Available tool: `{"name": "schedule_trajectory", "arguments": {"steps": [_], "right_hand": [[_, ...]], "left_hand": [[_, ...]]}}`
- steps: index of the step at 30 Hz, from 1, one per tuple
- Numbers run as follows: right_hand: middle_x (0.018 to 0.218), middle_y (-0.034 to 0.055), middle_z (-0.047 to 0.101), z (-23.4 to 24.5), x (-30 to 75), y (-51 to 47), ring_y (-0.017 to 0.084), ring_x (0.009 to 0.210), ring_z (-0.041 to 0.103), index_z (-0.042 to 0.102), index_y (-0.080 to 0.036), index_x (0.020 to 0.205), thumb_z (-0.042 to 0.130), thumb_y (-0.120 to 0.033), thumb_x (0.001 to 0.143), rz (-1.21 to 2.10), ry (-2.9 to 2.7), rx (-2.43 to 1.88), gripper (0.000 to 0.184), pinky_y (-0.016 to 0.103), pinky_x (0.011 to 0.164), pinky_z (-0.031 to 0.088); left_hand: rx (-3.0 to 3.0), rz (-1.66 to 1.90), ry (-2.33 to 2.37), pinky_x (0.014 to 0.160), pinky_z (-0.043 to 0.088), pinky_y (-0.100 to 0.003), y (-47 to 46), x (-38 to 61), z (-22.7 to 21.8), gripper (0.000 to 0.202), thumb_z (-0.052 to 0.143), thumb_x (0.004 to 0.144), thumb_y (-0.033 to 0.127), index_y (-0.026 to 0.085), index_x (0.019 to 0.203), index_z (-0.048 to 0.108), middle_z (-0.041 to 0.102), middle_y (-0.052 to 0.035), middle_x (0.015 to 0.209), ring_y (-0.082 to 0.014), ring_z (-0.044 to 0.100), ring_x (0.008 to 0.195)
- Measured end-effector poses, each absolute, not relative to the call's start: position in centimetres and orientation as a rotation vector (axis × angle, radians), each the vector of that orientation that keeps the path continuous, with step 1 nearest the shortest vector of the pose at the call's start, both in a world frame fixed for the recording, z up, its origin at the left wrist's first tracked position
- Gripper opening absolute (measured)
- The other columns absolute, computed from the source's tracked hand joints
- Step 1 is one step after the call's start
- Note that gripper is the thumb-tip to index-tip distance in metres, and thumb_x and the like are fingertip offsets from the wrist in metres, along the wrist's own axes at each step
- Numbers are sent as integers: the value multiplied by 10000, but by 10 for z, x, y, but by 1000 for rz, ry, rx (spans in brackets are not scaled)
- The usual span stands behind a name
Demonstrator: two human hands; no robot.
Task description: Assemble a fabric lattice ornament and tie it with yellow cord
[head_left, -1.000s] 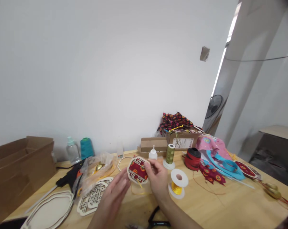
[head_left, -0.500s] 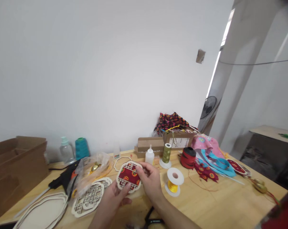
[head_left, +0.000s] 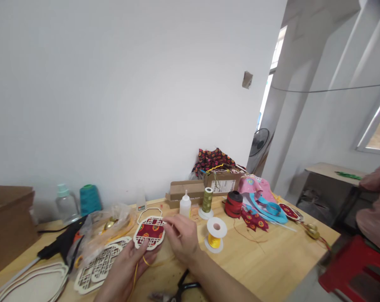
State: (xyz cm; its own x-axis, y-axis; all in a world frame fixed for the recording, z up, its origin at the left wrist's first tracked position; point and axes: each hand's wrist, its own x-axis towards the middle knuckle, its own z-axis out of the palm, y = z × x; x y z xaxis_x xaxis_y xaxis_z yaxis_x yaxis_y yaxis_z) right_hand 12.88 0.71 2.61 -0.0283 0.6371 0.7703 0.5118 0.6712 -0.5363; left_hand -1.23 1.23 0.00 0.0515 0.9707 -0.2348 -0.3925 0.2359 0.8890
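A scalloped wooden lattice panel (head_left: 150,233) backed with dark red patterned fabric rests in my left hand (head_left: 127,264), thumb across its front and fingers behind. Yellow cord (head_left: 135,274) trails from under the same hand. At the panel's right edge is my right hand (head_left: 183,239), thumb and forefinger pinched together; whether they grip the edge or something small is hidden. Just behind the panel lies a thin pale frame ring (head_left: 149,209). More wooden lattice panels (head_left: 92,274) lie left of my left hand. Below my right wrist is a black-handled tool (head_left: 188,286), partly out of view.
A white squeeze bottle (head_left: 185,205), olive thread spool (head_left: 207,203), yellow cord spool (head_left: 215,237) and red cord roll (head_left: 233,204) stand behind and right. At left are a black glue gun (head_left: 60,243) and cardboard box (head_left: 13,226). A person's arm (head_left: 377,201) shows far right.
The view has swung right. My right hand has shifted from the panel's front to its right edge. Yellow cord now shows below my left hand, and a person appears at right.
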Motion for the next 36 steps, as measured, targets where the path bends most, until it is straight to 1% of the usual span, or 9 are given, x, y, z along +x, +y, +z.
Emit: {"name": "schedule_trajectory", "arguments": {"steps": [5,10,14,17,21,25,27,32,36], "right_hand": [[684,37,646,25,124,5,137,578,550,633,-198,890,410,-273,832,101,-1766,-872,242,234,564,429],[647,41,650,29,126,1,140,551,555,637,-190,859,396,-249,837,18,-1760,-807,249,240,540,426],[519,13,608,44,147,-10,138,474,532,661,-207,790,454,-220,810,-259,-1736,-742,209,239,498,404],[574,27,614,61,188,-12,162,561,563,663,-214,719,442,-288,819,-373,-1277,-956,253,268,565,423],[758,79,642,74,261,-5,175,670,572,624,-131,930,290,-376,856,-199,-1040,-1427,421,273,575,415],[518,4,621,51,312,-12,144,482,529,645,-194,518,613,-308,615,7,-1315,-1671,153,236,466,338],[356,-18,517,32,323,-21,121,378,457,563,-193,361,654,-220,532,87,-1388,-1820,195,230,417,263],[477,-2,570,-1,328,-33,135,493,504,553,-185,430,617,-117,531,171,-1471,-1998,138,220,460,251],[479,-14,519,1,331,-25,125,501,482,484,-185,459,549,-138,612,207,-1493,-1973,173,220,476,275]], "left_hand": [[776,1204,1065,618,534,-302,12,-11,-5,378,709,581,149,182,913,531,678,-40,809,-198,664,699],[887,1217,1093,496,518,-270,11,-7,-6,417,740,530,172,231,884,528,663,18,697,-182,648,591],[925,1205,1106,474,516,-255,14,-11,-6,492,779,457,192,218,872,516,682,-6,754,-206,649,644],[949,1220,1137,509,528,-255,19,-16,-9,560,786,440,185,224,911,485,679,7,734,-205,648,678],[935,1221,1073,532,531,-261,21,-18,-7,623,790,437,200,237,958,450,676,12,735,-210,645,697],[893,1182,1091,498,505,-248,18,-15,3,625,794,404,205,230,931,460,674,9,699,-207,632,640],[992,1142,1116,476,487,-246,18,-14,3,636,789,391,185,220,938,467,674,4,707,-189,609,575],[1517,1101,1321,543,480,-293,23,-21,-16,502,644,574,353,184,1026,506,655,-2,700,-184,568,545],[1929,1059,1524,763,464,-384,30,-33,-30,427,500,666,389,172,1030,547,660,-67,919,-240,597,808]]}}
